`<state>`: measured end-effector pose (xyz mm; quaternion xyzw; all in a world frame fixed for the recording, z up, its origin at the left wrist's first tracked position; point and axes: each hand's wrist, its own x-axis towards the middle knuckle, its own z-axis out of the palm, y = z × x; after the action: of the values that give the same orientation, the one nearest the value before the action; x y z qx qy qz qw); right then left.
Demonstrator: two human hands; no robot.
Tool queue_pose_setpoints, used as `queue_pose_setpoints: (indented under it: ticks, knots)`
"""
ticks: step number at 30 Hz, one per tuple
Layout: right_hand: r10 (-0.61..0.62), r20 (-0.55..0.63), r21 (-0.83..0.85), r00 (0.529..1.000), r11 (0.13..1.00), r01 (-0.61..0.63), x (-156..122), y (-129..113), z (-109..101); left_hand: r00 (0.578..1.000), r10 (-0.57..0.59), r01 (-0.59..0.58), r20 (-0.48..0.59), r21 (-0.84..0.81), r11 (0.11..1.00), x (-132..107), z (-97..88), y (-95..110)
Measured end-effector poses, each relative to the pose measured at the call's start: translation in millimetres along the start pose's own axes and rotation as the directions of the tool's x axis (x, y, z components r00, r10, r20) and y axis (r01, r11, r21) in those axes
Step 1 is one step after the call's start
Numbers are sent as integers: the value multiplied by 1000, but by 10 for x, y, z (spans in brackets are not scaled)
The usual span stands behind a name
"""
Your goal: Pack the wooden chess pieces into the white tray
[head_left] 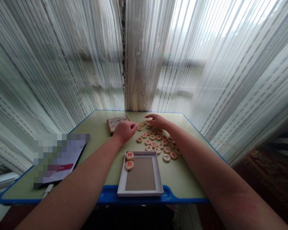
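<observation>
Here, left hand (126,130) curled tight beside a printed box (112,124), any contents hidden, right hand (156,120) spread loosely over game pieces (154,145) scattered on the table (187,185), two red-marked pieces (129,165) at the tray's (141,177) far left.

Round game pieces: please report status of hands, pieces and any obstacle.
Left hand curled, grip unclear; right hand open at far pieces. Two pieces inside open box, left side; other pieces loose on table. Tablet at left, apart from pieces.
</observation>
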<state>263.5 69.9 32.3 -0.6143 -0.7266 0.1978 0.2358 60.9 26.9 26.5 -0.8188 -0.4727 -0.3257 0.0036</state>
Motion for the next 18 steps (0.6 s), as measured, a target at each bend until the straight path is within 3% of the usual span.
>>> queue_pose_setpoints:
  ticks: [3, 6, 10, 18]
  knots:
    - [-125, 5, -185, 992, 975, 124, 58, -13, 34, 1000, -1, 1, 8, 5, 1000, -2, 0, 0]
    - [-96, 7, -275, 995, 957, 95, 84, -1, 23, 1000, -5, 5, 20, 7, 1000, -4, -5, 4]
    - [-97, -44, -264, 994, 961, 82, 78, 62, -13, 999, -16, 15, 35, 13, 1000, -4, -15, 18]
    - [47, -17, -203, 999, 978, -50, 29, 92, -36, 999, -38, 38, 21, 24, 999, -6, -22, 15]
